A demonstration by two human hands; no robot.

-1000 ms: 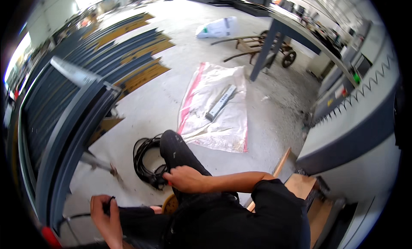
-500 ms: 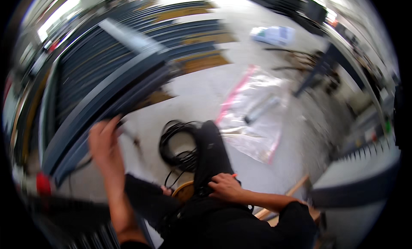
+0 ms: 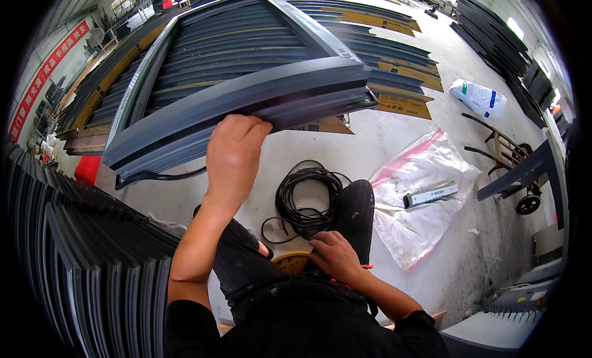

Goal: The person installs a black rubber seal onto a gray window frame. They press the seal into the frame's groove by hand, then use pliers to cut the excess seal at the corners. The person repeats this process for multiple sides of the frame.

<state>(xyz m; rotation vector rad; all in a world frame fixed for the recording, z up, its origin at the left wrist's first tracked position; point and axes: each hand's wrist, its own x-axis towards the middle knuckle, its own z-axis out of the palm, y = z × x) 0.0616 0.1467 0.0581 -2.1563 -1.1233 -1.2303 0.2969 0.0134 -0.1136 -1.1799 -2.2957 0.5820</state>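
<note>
One bare left hand [image 3: 233,157], brought up from lower down a second earlier, was at the near side of a dark grey rectangular metal frame [image 3: 231,98], putting that edge within reach; its fingers were bent, though whether they gripped I couldn't tell. Below the frame, the bare right hand [image 3: 338,254] lay half-curled, its hold hidden. Between frame and right hand lay a round black cable coil [image 3: 285,197]; beyond the frame, stacked dark-grey bars [image 3: 385,45].

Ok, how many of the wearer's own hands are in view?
2: the left hand at the dark grey frame's near rail, and the right hand by the right thigh. Some fingertips are hidden.
</note>
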